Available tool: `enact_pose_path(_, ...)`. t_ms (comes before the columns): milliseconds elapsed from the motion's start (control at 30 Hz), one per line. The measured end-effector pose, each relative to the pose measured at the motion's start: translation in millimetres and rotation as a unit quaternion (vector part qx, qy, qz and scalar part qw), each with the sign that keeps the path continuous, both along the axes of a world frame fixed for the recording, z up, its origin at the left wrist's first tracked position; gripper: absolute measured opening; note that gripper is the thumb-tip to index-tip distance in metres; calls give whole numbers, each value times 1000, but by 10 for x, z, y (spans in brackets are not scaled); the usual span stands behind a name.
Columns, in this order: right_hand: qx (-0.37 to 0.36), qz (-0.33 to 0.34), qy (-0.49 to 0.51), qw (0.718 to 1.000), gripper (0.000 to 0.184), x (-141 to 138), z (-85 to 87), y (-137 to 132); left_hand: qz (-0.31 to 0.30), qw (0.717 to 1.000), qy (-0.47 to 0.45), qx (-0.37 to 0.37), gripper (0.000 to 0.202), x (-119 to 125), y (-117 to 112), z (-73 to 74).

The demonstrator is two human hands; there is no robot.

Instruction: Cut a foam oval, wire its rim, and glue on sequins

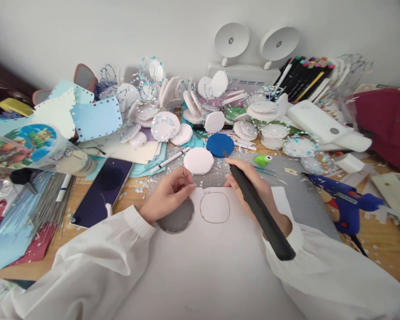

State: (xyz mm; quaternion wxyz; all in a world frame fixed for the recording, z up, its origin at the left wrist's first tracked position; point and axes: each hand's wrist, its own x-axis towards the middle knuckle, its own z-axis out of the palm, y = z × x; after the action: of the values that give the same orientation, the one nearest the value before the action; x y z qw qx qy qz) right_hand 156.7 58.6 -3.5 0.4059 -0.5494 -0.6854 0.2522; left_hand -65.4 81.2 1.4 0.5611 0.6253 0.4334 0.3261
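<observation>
Right hand (262, 189) grips a tool (258, 206); left hand (170, 193), grip unclear, lies over a likely light, dentable sheet (216, 262) best held by its edge.

A wooden desk (380, 242) is being used as a handicraft workspace; whether in a home or a studio is not being revealed. Crafting is being shown by white discs (214, 122) at twelve o'clock, markers (311, 74) at two, a glue gun (348, 195) at three and a cut white sheet (216, 258) at six.
</observation>
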Motion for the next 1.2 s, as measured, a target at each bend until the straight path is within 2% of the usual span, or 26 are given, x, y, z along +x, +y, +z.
enact_pose_path(200, 66, -42, 43, 996, 34, -17, 117, -74, -39, 999, 18, -30, 23, 19, 160, 211)
enact_pose_path(300, 89, -58, 39, 994, 33, -18, 178, -114, -88, 988, 7, -128, 21, 69, 268, 294)
enact_pose_path(400, 97, -49, 37, 993, 34, -15, 204, -144, -139, 959, 48, -241, 17, 122, 365, 353)
enact_pose_path(467, 102, -48, 41, 993, 33, -12, 206, -153, -160, 943, 78, -282, 19, 145, 405, 372)
enact_pose_path(567, 108, -45, 47, 992, 32, -14, 201, -154, -163, 936, 80, -301, 20, 154, 417, 365)
enact_pose_path(700, 102, -34, 47, 993, 34, -25, 188, -153, -131, 939, 72, -310, 18, 142, 370, 330)
enact_pose_path(800, 98, -32, 48, 993, 36, -33, 174, -158, -120, 948, 68, -286, 17, 133, 316, 327)
enact_pose_path(967, 87, -35, 48, 994, 36, -39, 146, -157, -119, 974, 48, -185, 16, 131, 252, 331)
enact_pose_path(1133, 80, -41, 42, 995, 35, -38, 95, -117, 28, 997, 52, -39, 24, 0, 280, 313)
enact_pose_path(1200, 72, -42, 49, 995, 33, -42, 71, -98, 52, 994, 87, 29, 27, -104, 286, 303)
